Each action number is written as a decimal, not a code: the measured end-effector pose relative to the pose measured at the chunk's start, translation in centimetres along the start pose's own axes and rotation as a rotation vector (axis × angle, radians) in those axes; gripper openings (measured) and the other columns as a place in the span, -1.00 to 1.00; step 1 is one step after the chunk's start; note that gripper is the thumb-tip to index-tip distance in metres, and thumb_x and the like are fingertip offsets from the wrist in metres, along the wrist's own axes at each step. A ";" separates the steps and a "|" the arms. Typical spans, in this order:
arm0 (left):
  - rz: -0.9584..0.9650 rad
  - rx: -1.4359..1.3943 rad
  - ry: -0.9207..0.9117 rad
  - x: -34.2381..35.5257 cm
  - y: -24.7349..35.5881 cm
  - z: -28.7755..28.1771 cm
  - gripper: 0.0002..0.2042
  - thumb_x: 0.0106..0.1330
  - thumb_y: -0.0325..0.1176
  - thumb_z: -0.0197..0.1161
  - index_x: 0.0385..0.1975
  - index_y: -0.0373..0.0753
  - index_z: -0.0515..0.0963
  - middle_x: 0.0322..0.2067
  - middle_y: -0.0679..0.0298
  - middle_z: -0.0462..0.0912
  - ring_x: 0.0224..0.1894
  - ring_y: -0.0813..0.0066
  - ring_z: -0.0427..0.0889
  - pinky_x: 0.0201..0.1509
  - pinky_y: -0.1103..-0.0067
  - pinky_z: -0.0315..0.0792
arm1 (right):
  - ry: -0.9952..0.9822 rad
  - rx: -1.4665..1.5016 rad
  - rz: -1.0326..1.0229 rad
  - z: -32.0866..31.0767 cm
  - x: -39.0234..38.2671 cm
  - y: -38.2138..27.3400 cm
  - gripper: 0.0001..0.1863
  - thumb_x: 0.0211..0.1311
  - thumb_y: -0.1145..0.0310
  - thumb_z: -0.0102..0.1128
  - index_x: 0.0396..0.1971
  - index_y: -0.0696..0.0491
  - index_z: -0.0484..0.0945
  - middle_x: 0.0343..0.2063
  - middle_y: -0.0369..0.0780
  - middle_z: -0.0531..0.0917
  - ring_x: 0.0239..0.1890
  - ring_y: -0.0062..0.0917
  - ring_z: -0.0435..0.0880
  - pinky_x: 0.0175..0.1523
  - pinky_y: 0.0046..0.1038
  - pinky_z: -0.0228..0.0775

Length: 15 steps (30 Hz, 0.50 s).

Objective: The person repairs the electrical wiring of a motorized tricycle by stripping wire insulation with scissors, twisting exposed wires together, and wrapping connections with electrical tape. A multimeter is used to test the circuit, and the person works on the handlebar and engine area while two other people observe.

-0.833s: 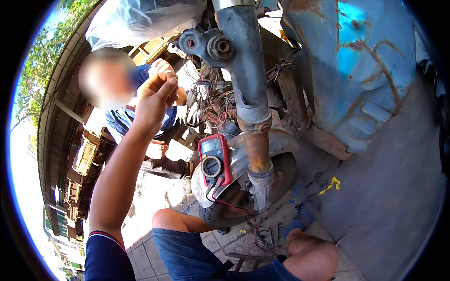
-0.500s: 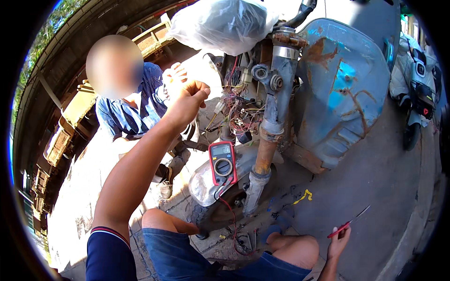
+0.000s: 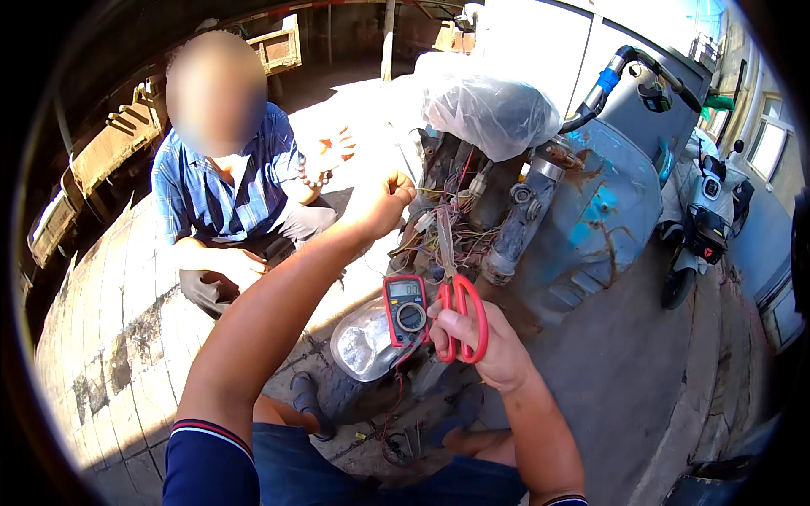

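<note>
My left hand [image 3: 384, 202] is raised in a pinch beside a tangle of thin wires [image 3: 460, 228]; what its fingertips hold is too small to make out. Red-handled scissors [image 3: 460, 320] are gripped in my right hand [image 3: 498, 354], their blades pointing up into the wiring. Just left of the scissors, a red multimeter [image 3: 405, 305] rests over the front mudguard [image 3: 359, 341], with leads hanging down. The rusty steering column [image 3: 527, 215] and blue, rusted body panel [image 3: 612, 219] of the vehicle stand to the right of the wires.
A person [image 3: 228, 194] in a checked shirt squats at the left, one hand raised. A plastic-wrapped bundle [image 3: 485, 105] sits above the wiring, beside handlebars [image 3: 612, 80]. A parked scooter [image 3: 700, 219] stands by the right wall. Rusty truck beds [image 3: 110, 160] line the back left.
My right hand has risen from low at the right to the wiring with the scissors. My left hand stays pinched, slightly shifted. The view has tilted up, showing more background.
</note>
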<state>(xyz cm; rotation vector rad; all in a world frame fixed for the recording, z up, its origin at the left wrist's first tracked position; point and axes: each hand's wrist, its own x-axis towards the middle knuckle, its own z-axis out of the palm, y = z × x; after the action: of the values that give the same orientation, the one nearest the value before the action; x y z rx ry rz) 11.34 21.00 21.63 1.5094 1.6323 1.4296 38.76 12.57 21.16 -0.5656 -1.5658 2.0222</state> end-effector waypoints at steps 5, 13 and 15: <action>0.091 0.130 0.000 0.2 -1.0 -0.4 -0.88 0.48 -0.40 0.24 -0.33 -0.24 0.52 -0.46 0.45 0.48 -0.44 0.67 0.45 -0.31 0.60 0.44 | 0.116 0.006 0.033 0.6 4.6 0.1 -0.42 0.59 -0.18 -0.07 -0.19 0.10 0.56 -0.60 -0.29 0.57 -0.65 -0.67 0.43 -0.59 -0.61 0.14; 0.091 0.101 0.016 0.4 -1.5 0.0 -0.91 0.45 -0.42 0.24 -0.32 -0.25 0.54 -0.49 0.43 0.49 -0.45 0.66 0.46 -0.32 0.59 0.44 | 0.233 0.092 0.023 0.0 7.7 0.1 -0.47 0.56 -0.12 0.03 -0.23 0.13 0.55 -0.62 -0.31 0.53 -0.65 -0.65 0.44 -0.59 -0.61 0.14; 0.072 0.130 0.021 0.3 -1.4 0.2 -0.90 0.44 -0.41 0.25 -0.32 -0.26 0.54 -0.50 0.41 0.50 -0.44 0.64 0.46 -0.31 0.56 0.44 | 0.275 0.047 0.007 0.0 7.8 0.2 -0.52 0.55 -0.06 0.10 -0.24 0.13 0.55 -0.63 -0.32 0.53 -0.66 -0.66 0.43 -0.59 -0.60 0.13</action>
<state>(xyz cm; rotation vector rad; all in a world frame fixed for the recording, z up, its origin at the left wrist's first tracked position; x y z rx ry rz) 10.82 21.56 20.37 1.6461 1.7291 1.4046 32.62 17.40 20.84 -0.7944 -1.3508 1.8886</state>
